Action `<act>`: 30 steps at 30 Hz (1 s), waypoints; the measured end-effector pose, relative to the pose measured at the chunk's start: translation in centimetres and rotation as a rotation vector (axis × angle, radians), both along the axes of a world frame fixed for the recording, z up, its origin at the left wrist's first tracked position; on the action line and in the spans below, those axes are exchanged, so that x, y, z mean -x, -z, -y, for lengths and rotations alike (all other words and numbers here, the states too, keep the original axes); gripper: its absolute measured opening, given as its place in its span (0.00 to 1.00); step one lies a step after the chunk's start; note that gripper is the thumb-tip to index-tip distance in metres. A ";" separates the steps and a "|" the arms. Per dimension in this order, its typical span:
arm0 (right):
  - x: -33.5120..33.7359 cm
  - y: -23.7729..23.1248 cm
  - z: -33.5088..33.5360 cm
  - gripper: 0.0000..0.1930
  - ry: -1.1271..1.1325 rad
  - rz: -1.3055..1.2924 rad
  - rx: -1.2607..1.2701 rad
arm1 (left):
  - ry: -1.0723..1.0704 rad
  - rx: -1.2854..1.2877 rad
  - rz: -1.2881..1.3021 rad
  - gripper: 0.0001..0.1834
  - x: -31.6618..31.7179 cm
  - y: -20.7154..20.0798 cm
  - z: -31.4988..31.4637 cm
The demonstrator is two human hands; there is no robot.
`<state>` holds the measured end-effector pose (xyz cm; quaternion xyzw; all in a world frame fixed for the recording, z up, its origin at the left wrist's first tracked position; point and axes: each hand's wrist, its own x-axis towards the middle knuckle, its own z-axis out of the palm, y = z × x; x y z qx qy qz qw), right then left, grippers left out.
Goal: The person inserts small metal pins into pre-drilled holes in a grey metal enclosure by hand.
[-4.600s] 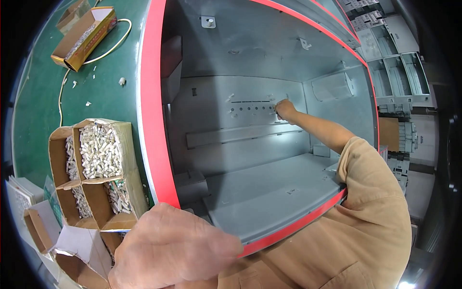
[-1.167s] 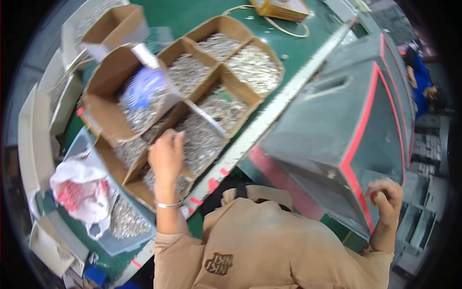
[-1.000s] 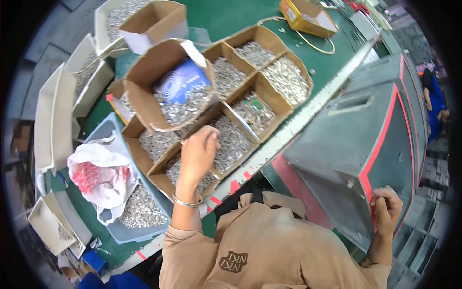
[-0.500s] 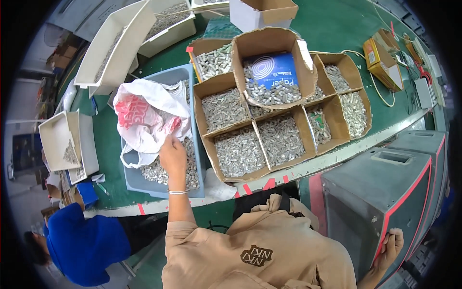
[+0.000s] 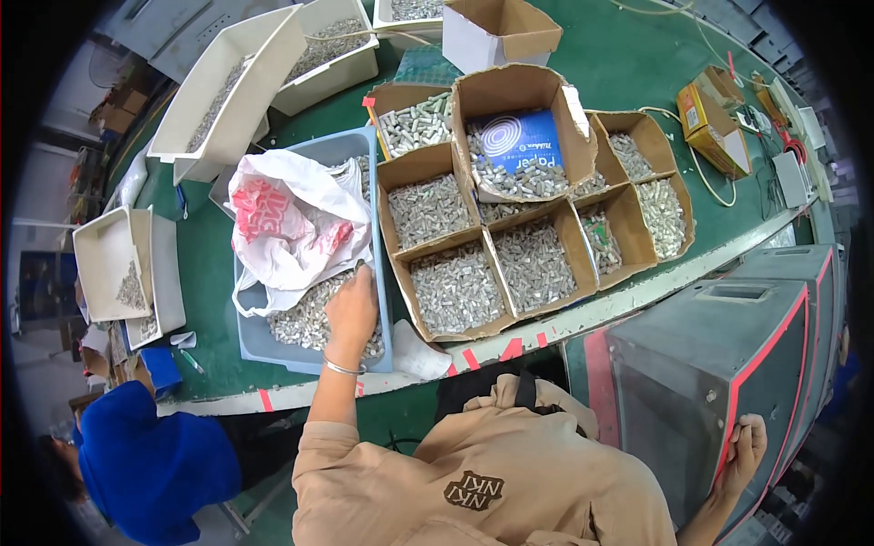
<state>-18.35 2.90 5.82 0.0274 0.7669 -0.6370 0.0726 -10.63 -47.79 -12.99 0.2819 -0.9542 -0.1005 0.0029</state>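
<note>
My left hand [image 5: 353, 308] reaches into a blue-grey plastic bin [image 5: 313, 363], close to its right wall. Its fingers are curled down among small silvery cylindrical pieces [image 5: 301, 329]; what they grip, if anything, is hidden. Beside the fingers, a crumpled white plastic bag [image 5: 300, 196] with red print covers much of the bin's contents. Far to the right, my right hand [image 5: 746, 451] is closed beside the red-edged rim of a grey metal cabinet [image 5: 701, 341]. Whatever might be in its fingers cannot be made out.
A divided cardboard box [image 5: 535, 308] full of similar pieces stands right of the bin. On top sits a smaller carton [image 5: 510, 86] with a blue card. White trays [image 5: 218, 100] lie at the back left. A person in blue [image 5: 159, 464] is at the lower left.
My left hand has moved right, away from the bag's lower edge toward the bin's right wall. The view has shifted slightly. My right hand stays by the cabinet.
</note>
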 end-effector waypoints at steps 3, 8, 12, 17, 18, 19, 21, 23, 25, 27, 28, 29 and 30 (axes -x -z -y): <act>-0.1 0.0 0.4 0.05 0.005 -0.006 0.014 | -0.063 0.004 -0.038 0.07 -0.6 -0.2 0.6; -0.3 -0.1 0.9 0.05 0.022 -0.001 0.041 | -0.388 -0.400 -0.595 0.07 -2.5 0.6 2.8; -0.4 -0.1 0.9 0.05 0.022 -0.012 0.032 | -0.850 -1.448 -1.160 0.06 -2.7 -0.5 3.0; 0.9 -2.5 0.3 0.05 0.060 -0.032 -0.040 | -0.633 -2.469 -1.480 0.08 -3.6 0.5 3.0; 1.8 -3.8 0.4 0.05 0.114 -0.129 0.005 | -0.459 -2.479 -1.474 0.08 -3.1 0.0 2.3; 2.6 -4.7 0.6 0.06 0.173 -0.229 0.055 | -0.465 -2.482 -1.475 0.08 -2.3 -0.8 1.5; 4.1 -6.0 1.7 0.05 0.084 -0.284 0.040 | -0.413 -2.563 -1.337 0.09 -0.3 -2.6 -0.3; 5.1 -6.8 2.7 0.05 0.018 -0.357 0.029 | -0.215 -2.665 -1.243 0.10 1.8 -3.9 -1.9; 6.2 -7.3 5.1 0.05 -0.278 -0.344 -0.105 | -0.119 -2.729 -1.169 0.11 4.0 -4.6 -3.4; 7.1 -7.8 8.9 0.04 -0.421 -0.394 -0.241 | -0.029 -2.847 -1.106 0.11 5.7 -5.7 -4.8; 7.6 -7.9 10.8 0.05 -0.465 -0.353 -0.263 | -0.040 -2.861 -1.122 0.12 6.1 -6.0 -5.2; 8.2 -7.8 12.7 0.05 -0.514 -0.310 -0.287 | -0.038 -2.871 -1.109 0.12 6.6 -6.1 -5.7; 8.8 -7.7 14.7 0.06 -0.594 -0.248 -0.324 | -0.052 -2.889 -1.093 0.12 7.0 -6.2 -6.0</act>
